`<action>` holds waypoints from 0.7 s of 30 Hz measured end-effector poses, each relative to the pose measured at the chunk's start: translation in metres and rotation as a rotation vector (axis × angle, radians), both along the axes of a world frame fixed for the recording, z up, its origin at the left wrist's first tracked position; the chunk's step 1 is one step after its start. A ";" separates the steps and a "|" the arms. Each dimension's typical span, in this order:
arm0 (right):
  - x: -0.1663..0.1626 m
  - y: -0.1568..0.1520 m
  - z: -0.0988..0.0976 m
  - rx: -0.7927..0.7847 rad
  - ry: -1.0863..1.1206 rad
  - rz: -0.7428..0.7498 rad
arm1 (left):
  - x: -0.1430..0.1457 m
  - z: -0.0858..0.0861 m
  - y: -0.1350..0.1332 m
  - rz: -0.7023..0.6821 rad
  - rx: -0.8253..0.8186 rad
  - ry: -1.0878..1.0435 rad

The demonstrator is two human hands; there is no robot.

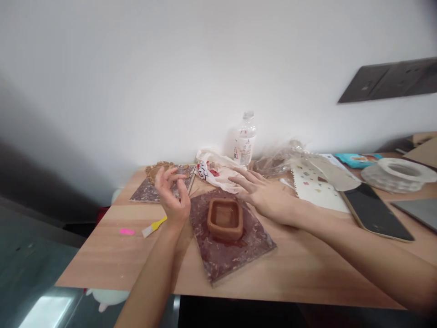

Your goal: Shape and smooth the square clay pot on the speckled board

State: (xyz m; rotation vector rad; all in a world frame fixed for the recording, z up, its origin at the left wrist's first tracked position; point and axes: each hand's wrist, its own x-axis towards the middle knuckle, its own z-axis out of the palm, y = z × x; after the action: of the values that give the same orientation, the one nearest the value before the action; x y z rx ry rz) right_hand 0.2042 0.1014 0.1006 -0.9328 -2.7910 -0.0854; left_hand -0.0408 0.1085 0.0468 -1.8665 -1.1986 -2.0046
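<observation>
A small square clay dish (pixel 225 233) with rounded corners and a hollow middle sits on a dark red marbled tile (pixel 218 259), with wet brown liquid around its base. My left hand (pixel 173 196) is raised to the left of the dish, palm turned up and fingers loosely bent, holding nothing. On the other side, my right hand (pixel 262 193) stretches its fingers over the tile's back right edge, near a white plastic bag (pixel 221 171); it is empty. A yellow-handled brush (pixel 155 226) lies left of my left forearm, beside a small pink piece (pixel 127 232).
Behind my left hand, a second tile (pixel 143 190) carries a clay piece with a bumpy rim (pixel 153 172). A clear bottle (pixel 246 141) stands by the wall. To the right lie a patterned sheet (pixel 312 184), a phone (pixel 375 212), a white ring-shaped vessel (pixel 398 175) and a blue packet (pixel 358 160).
</observation>
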 end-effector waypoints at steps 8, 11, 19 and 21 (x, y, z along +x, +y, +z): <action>0.000 0.005 -0.022 0.169 -0.036 0.161 | 0.000 0.001 -0.001 -0.003 0.003 0.016; 0.007 0.004 -0.016 0.201 -0.042 0.200 | 0.000 0.001 -0.001 -0.011 -0.001 0.003; -0.010 0.008 -0.030 0.142 -0.049 0.170 | 0.001 0.003 -0.001 0.007 0.005 0.004; -0.014 0.007 -0.034 0.131 -0.071 0.149 | 0.000 0.003 -0.002 0.007 0.007 0.005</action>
State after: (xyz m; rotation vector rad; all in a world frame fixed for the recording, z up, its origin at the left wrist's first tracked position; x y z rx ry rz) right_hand 0.1905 0.1085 0.0665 -0.7021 -2.8688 -0.2799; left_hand -0.0405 0.1069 0.0502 -1.8611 -1.1935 -1.9966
